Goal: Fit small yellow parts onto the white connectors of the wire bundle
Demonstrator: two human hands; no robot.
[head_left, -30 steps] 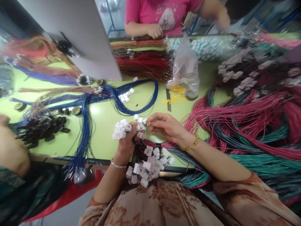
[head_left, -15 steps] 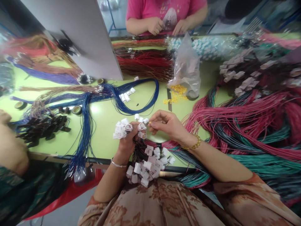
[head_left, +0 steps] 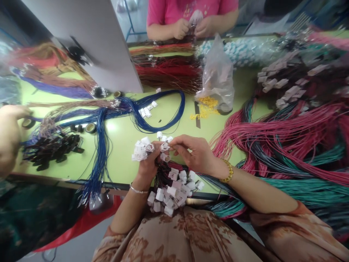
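Note:
My left hand (head_left: 148,165) is closed around a bunch of wired white plastic connectors (head_left: 140,150), whose open ends face up. Thumb and forefinger of my right hand (head_left: 195,153) are pinched together against one white connector (head_left: 164,147) at the right of that bunch. The small yellow piece seen in those fingertips a moment ago is hidden now. Below my hands, more white connectors (head_left: 171,191) hang together at the table's front edge, close to my body. Loose yellow pieces (head_left: 206,105) lie beyond my right hand, at the mouth of a clear plastic bag (head_left: 219,78).
Blue wires (head_left: 102,138) and black connectors (head_left: 51,147) lie to the left, near another person's arm (head_left: 9,140). Pink wires (head_left: 275,127) and green wires (head_left: 300,191) heap up on the right. A grey panel (head_left: 100,43) stands on the table. Across it, a person in pink (head_left: 191,22) works.
My right hand has moved left, bringing its pinched fingertips and the yellow piece against the connector. The neighbour's arm at left has reached farther over the table. The opposite person's hands have come together.

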